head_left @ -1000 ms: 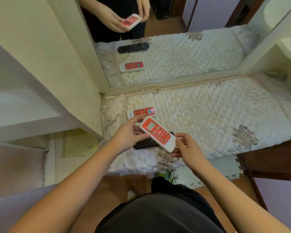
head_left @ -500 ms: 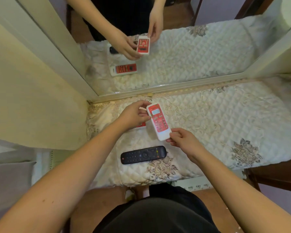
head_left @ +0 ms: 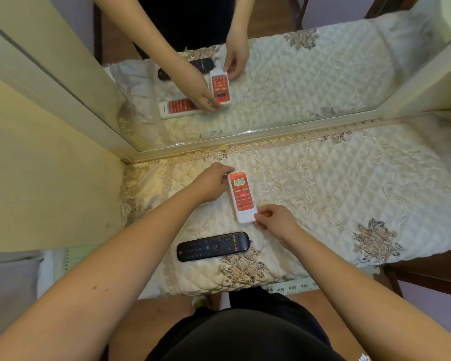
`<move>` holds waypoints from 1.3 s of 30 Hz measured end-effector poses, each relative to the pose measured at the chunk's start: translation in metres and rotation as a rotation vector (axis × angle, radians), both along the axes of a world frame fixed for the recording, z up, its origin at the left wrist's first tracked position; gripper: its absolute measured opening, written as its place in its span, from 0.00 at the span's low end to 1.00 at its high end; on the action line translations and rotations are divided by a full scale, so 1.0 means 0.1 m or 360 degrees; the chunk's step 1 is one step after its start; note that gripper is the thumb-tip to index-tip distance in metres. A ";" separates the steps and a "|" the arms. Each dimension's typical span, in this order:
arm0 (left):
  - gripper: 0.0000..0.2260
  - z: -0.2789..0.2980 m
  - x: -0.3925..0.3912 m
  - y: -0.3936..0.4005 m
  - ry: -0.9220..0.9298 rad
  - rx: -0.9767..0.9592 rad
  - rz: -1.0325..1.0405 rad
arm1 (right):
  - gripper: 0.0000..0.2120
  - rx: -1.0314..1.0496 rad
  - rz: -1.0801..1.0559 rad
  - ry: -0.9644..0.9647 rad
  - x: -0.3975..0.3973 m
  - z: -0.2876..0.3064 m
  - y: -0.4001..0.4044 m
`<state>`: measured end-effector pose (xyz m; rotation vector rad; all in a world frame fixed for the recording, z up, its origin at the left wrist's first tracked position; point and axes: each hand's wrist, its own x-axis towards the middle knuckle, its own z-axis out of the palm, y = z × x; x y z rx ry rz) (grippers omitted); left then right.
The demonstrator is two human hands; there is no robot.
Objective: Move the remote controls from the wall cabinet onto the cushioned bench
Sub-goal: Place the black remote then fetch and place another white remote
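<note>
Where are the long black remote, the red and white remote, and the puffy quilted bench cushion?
Long black remote (head_left: 213, 246): head view, on its round middle button pad.
Red and white remote (head_left: 242, 196): head view, on its red button face.
Cream quilted bench cushion (head_left: 349, 188): head view, on a bare quilted patch to the right.

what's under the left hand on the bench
The left hand covers the cushion; directly, nothing beneath shows. The mirror reflects a second red remote lying there, partly hidden by the hand.

1. Both forearms are bare, with no sleeves reaching them.
2. The left hand (head_left: 211, 181) and right hand (head_left: 276, 220) wear no gloves, rings or watches.
3. A plain black garment (head_left: 245, 334) covers the torso.
</note>
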<state>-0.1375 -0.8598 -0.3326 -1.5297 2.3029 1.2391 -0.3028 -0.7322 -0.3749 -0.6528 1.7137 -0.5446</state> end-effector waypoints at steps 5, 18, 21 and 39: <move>0.17 0.00 -0.04 0.00 -0.0163 -0.0003 -0.0192 | 0.04 0.0026 0.0049 0.0128 0.02 -0.05 0.07; 0.17 -0.04 -0.08 0.01 -0.0212 -0.0100 -0.0143 | 0.07 -0.0121 0.0085 0.0338 0.07 -0.07 0.05; 0.16 -0.07 -0.08 0.02 -0.0219 -0.0098 -0.0144 | 0.08 -0.0130 0.0109 0.0374 0.08 -0.07 0.05; 0.21 -0.07 0.08 0.02 -0.0083 -0.0201 0.0236 | 0.08 -0.0124 0.0224 0.0404 0.00 -0.02 0.02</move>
